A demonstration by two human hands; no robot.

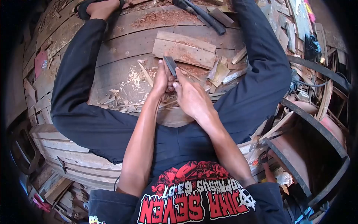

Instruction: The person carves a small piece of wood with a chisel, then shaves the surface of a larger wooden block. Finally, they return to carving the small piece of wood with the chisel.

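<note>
Both my hands meet in front of my lap, around a small flat dark grey block. My left hand (161, 79) is closed on the left side of the dark block (170, 65), fingers curled beneath it. From the right, my right hand (191, 98) grips the block's lower end, with the index finger stretched along its edge. What lies under the block between my fingers is hidden. Just beyond my hands, a wooden board (184, 49) with reddish shavings on it lies on the plank floor (119, 48).
My legs (76, 74) are spread on both sides. Dark tubular tools (203, 16) lie at the top. Pale shavings (136, 80) and wood scraps (220, 72) are scattered between my legs. A dark-edged frame (317, 127) stands at the right, near a person's foot (263, 157).
</note>
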